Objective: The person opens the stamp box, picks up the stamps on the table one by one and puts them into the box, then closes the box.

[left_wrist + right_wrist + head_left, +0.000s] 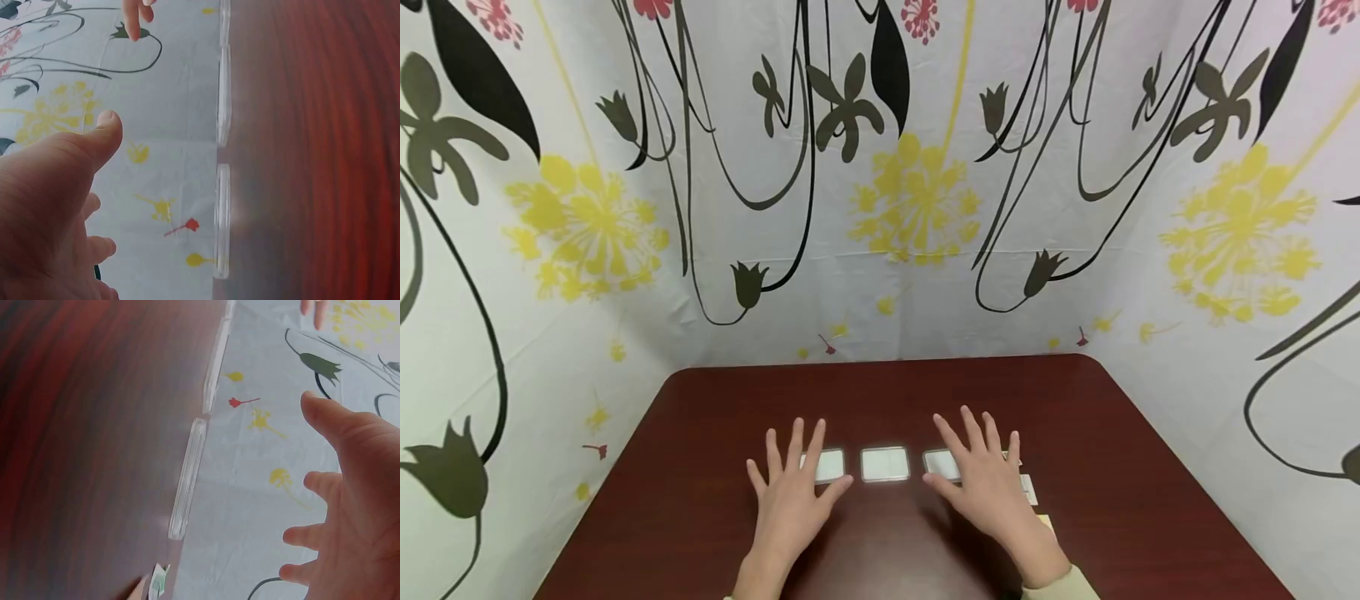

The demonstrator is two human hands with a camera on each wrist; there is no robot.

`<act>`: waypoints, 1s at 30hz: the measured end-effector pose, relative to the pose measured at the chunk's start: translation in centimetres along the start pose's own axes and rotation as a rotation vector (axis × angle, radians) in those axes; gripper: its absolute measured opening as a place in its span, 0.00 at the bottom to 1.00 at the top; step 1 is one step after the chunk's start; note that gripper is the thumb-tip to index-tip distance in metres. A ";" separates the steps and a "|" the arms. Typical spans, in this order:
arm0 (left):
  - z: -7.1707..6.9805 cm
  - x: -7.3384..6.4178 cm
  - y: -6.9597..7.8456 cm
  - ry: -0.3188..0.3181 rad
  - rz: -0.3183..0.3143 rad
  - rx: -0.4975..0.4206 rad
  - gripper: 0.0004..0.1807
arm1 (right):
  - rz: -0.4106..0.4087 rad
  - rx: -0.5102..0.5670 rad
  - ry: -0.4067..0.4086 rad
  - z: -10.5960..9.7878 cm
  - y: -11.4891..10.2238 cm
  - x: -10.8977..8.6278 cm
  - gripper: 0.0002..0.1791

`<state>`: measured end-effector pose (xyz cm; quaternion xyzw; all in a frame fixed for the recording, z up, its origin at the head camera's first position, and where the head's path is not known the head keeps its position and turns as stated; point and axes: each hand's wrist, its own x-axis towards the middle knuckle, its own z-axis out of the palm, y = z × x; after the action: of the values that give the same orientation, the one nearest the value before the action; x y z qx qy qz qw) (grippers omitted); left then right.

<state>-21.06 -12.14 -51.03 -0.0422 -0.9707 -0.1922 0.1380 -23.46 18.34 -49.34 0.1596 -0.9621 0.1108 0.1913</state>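
Three flat, clear-rimmed cases with pale faces lie in a row across the table: a left case (831, 466), a middle case (885, 464) and a right case (942, 464). My left hand (792, 506) hovers with spread fingers over the left case and partly covers it. Over the right case my right hand (988, 487) is spread in the same way, holding nothing. Both wrist views show the hands raised above the table, apart from the cases. Seen edge-on, a thin transparent case (222, 222) is near the left hand, and another case (187, 480) near the right.
Small paper pieces, including a white one (1028, 490) and a yellowish one (1046, 522), lie beside and partly behind the right hand. The dark red-brown wooden table (700, 467) has rounded far corners. A flower-printed white cloth (865, 317) surrounds its back and sides.
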 end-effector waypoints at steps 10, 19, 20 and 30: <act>-0.1 -0.1 1.8 -0.008 0.118 -0.050 0.48 | -0.114 -0.044 -0.038 -1.0 1.9 0.2 0.48; -0.1 1.0 3.9 -0.076 0.298 -0.108 0.32 | -0.247 -0.077 -0.041 -1.3 5.0 0.3 0.44; 0.0 1.2 4.1 -0.085 0.314 -0.112 0.32 | -0.256 -0.085 -0.046 -1.3 5.2 0.2 0.43; 1.7 3.5 6.1 -0.137 0.441 -0.067 0.28 | -0.374 -0.126 -0.135 -0.9 7.1 -0.1 0.40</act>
<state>-23.98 -5.72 -49.35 -0.2707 -0.9381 -0.1864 0.1089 -25.54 25.19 -49.67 0.3301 -0.9314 0.0018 0.1532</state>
